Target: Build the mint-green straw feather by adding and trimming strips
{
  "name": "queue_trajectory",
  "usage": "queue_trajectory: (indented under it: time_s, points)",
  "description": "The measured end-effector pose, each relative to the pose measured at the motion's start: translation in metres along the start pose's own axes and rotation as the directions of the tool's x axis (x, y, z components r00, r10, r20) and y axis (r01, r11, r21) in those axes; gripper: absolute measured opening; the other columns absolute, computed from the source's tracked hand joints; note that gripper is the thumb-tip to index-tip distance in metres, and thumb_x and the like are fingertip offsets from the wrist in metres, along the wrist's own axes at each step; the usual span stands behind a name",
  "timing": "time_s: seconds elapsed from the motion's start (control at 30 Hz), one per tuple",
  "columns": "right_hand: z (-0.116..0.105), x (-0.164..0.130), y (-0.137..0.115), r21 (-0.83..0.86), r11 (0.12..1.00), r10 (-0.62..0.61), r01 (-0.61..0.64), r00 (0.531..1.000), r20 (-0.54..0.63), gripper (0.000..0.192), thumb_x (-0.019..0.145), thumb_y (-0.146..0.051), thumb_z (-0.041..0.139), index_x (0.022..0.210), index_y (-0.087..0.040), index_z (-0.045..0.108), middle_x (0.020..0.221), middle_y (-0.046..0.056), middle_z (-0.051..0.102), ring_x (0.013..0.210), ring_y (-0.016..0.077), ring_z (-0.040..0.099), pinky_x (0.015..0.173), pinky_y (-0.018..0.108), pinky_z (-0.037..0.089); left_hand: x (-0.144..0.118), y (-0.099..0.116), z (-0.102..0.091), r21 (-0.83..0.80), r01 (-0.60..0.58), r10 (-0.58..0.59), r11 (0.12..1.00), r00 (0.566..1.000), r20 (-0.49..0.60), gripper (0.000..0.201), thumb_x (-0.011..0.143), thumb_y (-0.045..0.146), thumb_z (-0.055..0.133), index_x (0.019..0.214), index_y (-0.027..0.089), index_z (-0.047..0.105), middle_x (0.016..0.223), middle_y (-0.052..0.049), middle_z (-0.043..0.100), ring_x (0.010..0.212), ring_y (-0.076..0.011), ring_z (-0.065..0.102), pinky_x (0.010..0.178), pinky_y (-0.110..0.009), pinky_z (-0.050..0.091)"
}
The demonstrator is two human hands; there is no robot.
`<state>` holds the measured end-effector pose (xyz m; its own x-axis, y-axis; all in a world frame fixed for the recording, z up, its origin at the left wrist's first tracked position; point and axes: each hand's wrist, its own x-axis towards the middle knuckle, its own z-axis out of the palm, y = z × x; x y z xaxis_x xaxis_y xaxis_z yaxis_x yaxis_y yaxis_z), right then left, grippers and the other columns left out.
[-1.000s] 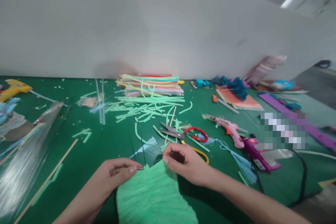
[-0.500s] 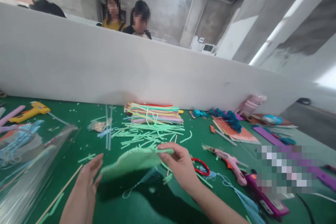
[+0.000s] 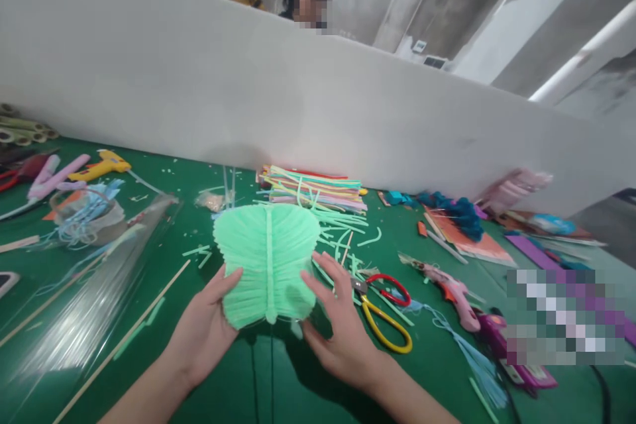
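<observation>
A mint-green leaf shape (image 3: pixel 269 258) of fuzzy pipe cleaners, with a raised midrib, is held up above the green table. My left hand (image 3: pixel 203 321) grips its lower left edge, thumb on the front and the other fingers behind. My right hand (image 3: pixel 345 328) is at its lower right edge, with curled fingers touching the front and the thumb below. Beside the right hand lie scissors (image 3: pixel 362 287) with one red and one yellow handle. Behind the leaf, loose green pipe-cleaner pieces (image 3: pixel 342 218) are scattered, partly hidden.
A bundle of coloured pipe cleaners (image 3: pixel 318 189) lies by the white partition (image 3: pixel 199 79). Right are a pink glue gun (image 3: pixel 462 305) and blue tassels (image 3: pixel 464 351). Left are a yellow glue gun (image 3: pixel 106 164), clear plastic (image 3: pixel 116 278) and a thin stick (image 3: pixel 126 338). People sit beyond the partition.
The leaf shape has turned from nearly edge-on to facing me. My left hand has come onto its left edge, and my right hand has shifted to its lower right. The view has tilted down.
</observation>
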<state>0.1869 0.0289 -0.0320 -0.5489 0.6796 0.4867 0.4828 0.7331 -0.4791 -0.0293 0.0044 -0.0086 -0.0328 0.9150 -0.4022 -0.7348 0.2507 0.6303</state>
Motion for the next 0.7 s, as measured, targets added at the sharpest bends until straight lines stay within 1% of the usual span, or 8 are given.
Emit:
queue_trajectory:
  time_s: [0.1,0.17,0.27,0.33,0.43,0.5,0.6,0.7]
  points:
    - [0.010,-0.009,-0.010,0.337,0.894,0.328,-0.295,0.944,-0.046,0.069,0.087,-0.022,0.058,0.145,-0.031,0.021,0.151,0.012,0.025,0.139,0.0297,0.030,0.110,0.053,0.033,-0.003,0.001,0.003,-0.021,-0.023,0.022,1.000,0.999,-0.046,0.051,0.089,0.014,0.057,0.139,0.022,0.047,0.122,-0.011,0.069,0.107,-0.0277,0.068,0.091,-0.043,0.058]
    - [0.017,-0.011,-0.014,0.620,0.688,0.451,-0.377,0.892,0.042,0.064,0.090,-0.028,0.057,0.141,-0.033,0.019,0.142,0.013,0.039,0.124,0.0250,0.049,0.099,0.045,0.046,-0.005,0.001,0.005,-0.036,-0.029,0.027,0.999,0.999,-0.047,0.052,0.089,0.013,0.056,0.139,0.024,0.047,0.122,-0.010,0.069,0.108,-0.0275,0.067,0.092,-0.044,0.057]
    - [0.022,-0.009,-0.014,0.807,0.356,0.414,-0.470,0.854,0.315,0.052,0.087,-0.036,0.063,0.130,-0.028,0.036,0.117,0.011,0.060,0.096,0.0190,0.063,0.081,0.034,0.053,-0.005,0.001,0.004,-0.051,-0.035,0.032,0.998,0.997,-0.066,0.051,0.089,0.015,0.056,0.138,0.025,0.048,0.123,-0.008,0.069,0.109,-0.0278,0.067,0.094,-0.045,0.056]
    - [0.022,-0.006,-0.015,0.800,0.230,0.385,-0.554,0.807,0.448,0.042,0.082,-0.039,0.070,0.116,-0.022,0.052,0.102,0.008,0.066,0.084,0.0163,0.065,0.073,0.029,0.052,-0.005,-0.001,0.003,-0.051,-0.025,0.019,0.998,0.995,-0.097,0.049,0.089,0.016,0.057,0.136,0.025,0.050,0.122,-0.007,0.069,0.110,-0.0284,0.066,0.094,-0.045,0.055]
    - [0.019,-0.001,-0.016,0.777,0.149,0.423,-0.612,0.750,0.509,0.030,0.079,-0.042,0.072,0.093,-0.016,0.064,0.085,0.006,0.068,0.071,0.0131,0.064,0.062,0.023,0.050,-0.004,-0.004,0.005,-0.069,0.010,-0.019,0.998,0.992,-0.123,0.047,0.087,0.019,0.059,0.133,0.027,0.054,0.119,-0.003,0.071,0.111,-0.0294,0.065,0.094,-0.045,0.055]
    - [0.017,0.002,-0.018,0.781,0.143,0.440,-0.608,0.746,0.500,0.028,0.080,-0.041,0.071,0.084,-0.014,0.065,0.076,0.004,0.067,0.065,0.0112,0.063,0.059,0.021,0.049,-0.005,-0.006,0.008,-0.105,0.024,-0.037,0.994,0.991,-0.125,0.044,0.087,0.024,0.060,0.130,0.025,0.056,0.116,-0.004,0.072,0.111,-0.0305,0.065,0.092,-0.045,0.056]
    - [0.015,0.003,-0.018,0.790,0.155,0.447,-0.593,0.756,0.479,0.026,0.081,-0.039,0.071,0.081,-0.013,0.066,0.072,0.002,0.065,0.064,0.0093,0.061,0.062,0.020,0.049,-0.005,-0.008,0.013,-0.088,-0.016,0.003,0.996,0.989,-0.151,0.040,0.085,0.023,0.062,0.125,0.022,0.061,0.111,-0.006,0.074,0.107,-0.0312,0.067,0.088,-0.044,0.058]
    - [0.015,0.004,-0.018,0.785,0.144,0.448,-0.603,0.747,0.491,0.026,0.081,-0.038,0.070,0.082,-0.012,0.066,0.071,0.003,0.066,0.065,0.0093,0.061,0.062,0.020,0.050,-0.002,-0.009,0.013,0.052,-0.039,0.050,0.998,0.968,-0.245,0.036,0.082,0.014,0.064,0.117,0.020,0.065,0.103,-0.008,0.076,0.097,-0.0301,0.072,0.080,-0.041,0.061]
